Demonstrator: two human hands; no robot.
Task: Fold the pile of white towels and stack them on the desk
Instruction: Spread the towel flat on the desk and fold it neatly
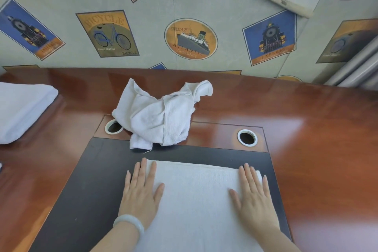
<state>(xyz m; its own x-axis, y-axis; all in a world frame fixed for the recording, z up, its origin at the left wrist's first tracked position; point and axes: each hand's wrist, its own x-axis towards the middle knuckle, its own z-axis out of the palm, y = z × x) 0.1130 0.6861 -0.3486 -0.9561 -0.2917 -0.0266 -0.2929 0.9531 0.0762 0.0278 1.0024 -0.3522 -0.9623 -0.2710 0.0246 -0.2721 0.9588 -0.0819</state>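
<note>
Okay, we had both hands flat on the towel being folded (196, 200). It lay spread on the black desk pad (92, 180) right in front of us, far edge straight, near end running out of view at the bottom.

Left hand (141, 192) pressed the towel's left edge, fingers straight and slightly spread, outer fingers over the edge onto the pad. A pale bracelet (131, 223) sat on that wrist. Right hand (253, 194) pressed the right edge the same way, fingers straight. The hands were well apart, one per side, gripping nothing.

A crumpled towel (161, 116) sat just beyond the flat one, not touching it, bunched up on the wooden desk (306, 149) with its lower end on the pad. It partly covered the left cable hole (113, 127); the right cable hole (246, 137) was open to view.

A folded white towel (22, 108) lay at the far left of the desk, cut off by the frame edge, so we couldn't tell how many were stacked there.

Behind the desk ran a printed wall covering (190, 39) with bicycle, ship and train motifs. Grey tubes (358, 67) leaned in at the right.
</note>
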